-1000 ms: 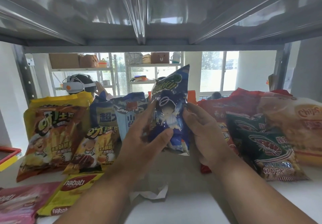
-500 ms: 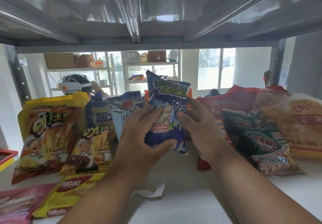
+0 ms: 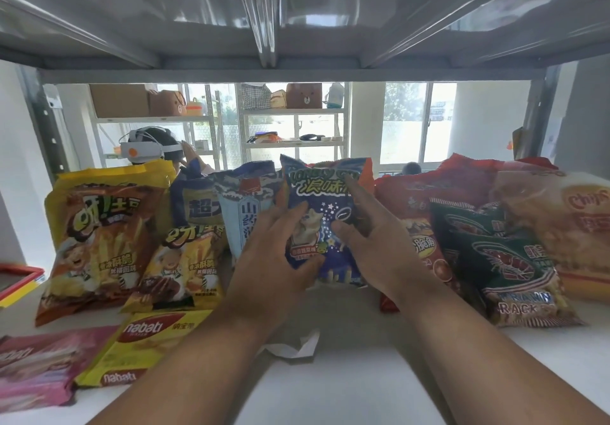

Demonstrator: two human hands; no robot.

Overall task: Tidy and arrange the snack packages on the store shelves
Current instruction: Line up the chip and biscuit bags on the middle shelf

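The left hand point(image 3: 274, 253) grips the dark blue snack bag point(image 3: 325, 223) along its left edge, thumb curled across the glossy front near the bottom and fingers wrapped behind. The right hand point(image 3: 369, 236) lies flatter against the bag's right side, index finger stretched up to the printed lettering, thumb pressing the front. Half a second ago the bag was held higher and tilted clear of the row; now it stands upright with its bottom edge on the white shelf point(image 3: 346, 385), pushed back between the pale blue bag point(image 3: 246, 213) on its left and the red bag point(image 3: 425, 226) on its right, touching both. All the packs are crinkled, shiny foil pouches with serrated top seams. Farther left stand a small yellow-and-brown bag point(image 3: 185, 266) and a larger one of the same print point(image 3: 102, 243), both leaning backward. A flat yellow wafer packet point(image 3: 142, 345) and a pink packet point(image 3: 39, 365) lie at the shelf's front left. To the right, a green prawn-cracker bag point(image 3: 508, 262) leans against a puffy orange chips bag point(image 3: 567, 226). A crumpled scrap of white paper point(image 3: 297, 347) lies beneath the left wrist.
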